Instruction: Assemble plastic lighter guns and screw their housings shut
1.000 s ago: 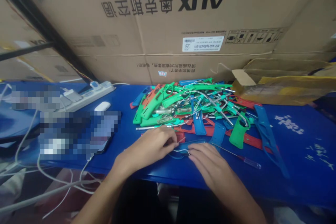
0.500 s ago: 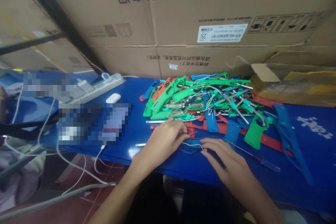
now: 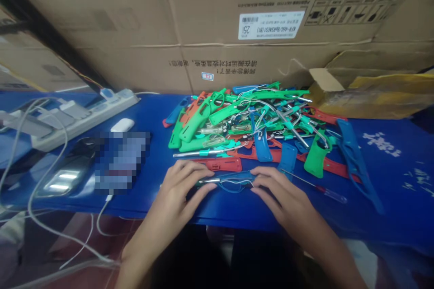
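Observation:
A blue plastic lighter casing lies lengthwise near the front edge of the table, held at both ends. My left hand closes thumb and fingers around its left end, where a short silvery metal tube shows between the fingertips. From the tube a thin white wire curves along the casing to the right. My right hand grips the right end with thumb and fingertips, close to the wire's end. Just beyond lies a red casing piece.
Behind my hands a heap of green casings, tubes and wires spreads out. A screwdriver lies to the right, near a long blue casing. Phones, a white power strip and cables are left. Large cardboard boxes stand behind.
My left hand has shifted left and its fingers have opened out around the casing's left end, uncovering the metal tube and the red piece. The view has shifted right and downward.

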A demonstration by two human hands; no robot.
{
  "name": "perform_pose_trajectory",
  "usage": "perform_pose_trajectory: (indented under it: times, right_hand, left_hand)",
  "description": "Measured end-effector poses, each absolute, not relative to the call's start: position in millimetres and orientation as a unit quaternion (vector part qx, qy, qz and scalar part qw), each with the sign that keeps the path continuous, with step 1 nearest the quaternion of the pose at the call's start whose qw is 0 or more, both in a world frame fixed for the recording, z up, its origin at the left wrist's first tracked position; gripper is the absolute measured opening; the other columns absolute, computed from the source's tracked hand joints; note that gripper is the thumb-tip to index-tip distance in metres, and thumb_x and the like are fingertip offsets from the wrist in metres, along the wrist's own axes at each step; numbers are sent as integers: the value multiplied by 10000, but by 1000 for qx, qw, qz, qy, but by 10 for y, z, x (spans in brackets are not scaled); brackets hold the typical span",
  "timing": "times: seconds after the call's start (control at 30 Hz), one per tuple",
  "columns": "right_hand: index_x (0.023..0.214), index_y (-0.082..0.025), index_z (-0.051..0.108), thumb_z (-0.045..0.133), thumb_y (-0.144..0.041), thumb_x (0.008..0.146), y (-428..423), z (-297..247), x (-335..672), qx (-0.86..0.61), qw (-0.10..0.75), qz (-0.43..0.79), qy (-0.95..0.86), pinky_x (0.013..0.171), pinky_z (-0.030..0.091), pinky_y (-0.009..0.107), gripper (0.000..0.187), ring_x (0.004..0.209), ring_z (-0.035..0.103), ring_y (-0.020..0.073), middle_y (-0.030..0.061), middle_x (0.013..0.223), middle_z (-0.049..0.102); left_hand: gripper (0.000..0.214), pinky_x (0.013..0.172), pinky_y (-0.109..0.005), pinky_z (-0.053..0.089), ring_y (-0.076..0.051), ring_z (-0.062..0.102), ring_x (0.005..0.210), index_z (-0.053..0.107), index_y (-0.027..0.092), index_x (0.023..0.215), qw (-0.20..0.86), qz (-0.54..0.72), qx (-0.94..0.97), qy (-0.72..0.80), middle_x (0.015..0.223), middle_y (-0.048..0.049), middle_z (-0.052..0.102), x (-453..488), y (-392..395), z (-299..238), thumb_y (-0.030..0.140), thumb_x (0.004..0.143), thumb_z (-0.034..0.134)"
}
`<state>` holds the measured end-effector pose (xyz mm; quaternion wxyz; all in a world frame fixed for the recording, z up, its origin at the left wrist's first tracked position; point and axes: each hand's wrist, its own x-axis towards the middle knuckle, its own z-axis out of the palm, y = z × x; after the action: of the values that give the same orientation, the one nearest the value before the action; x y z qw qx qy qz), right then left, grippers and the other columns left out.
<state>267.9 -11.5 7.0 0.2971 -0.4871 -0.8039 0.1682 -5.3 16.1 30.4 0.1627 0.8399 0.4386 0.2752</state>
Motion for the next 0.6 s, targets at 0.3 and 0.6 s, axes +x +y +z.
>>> perform_pose_trajectory:
  times: [0.3,0.6]
  right_hand:
    - [1093,-212,605,468,-181,1075,-109,76,2694,-443,316,26,-839,1054,459,359,142,1049,662,166,18,1093,730]
    - [1098,-216,611,451,-161,1081,-134,132,2664,-436,331,41,-836,1113,364,323,170,1060,641,145,9,1095,717]
  left_hand:
    - [268,1067,-416,411,-235,526,1223,627,277,1270,182,185,873,413,1272,-23,654,-19,273,452,348,1012,637]
    - [218,985,-446,415,-241,559,1083,710,276,1198,98,283,868,397,1166,-20,714,-67,236,259,251,983,687]
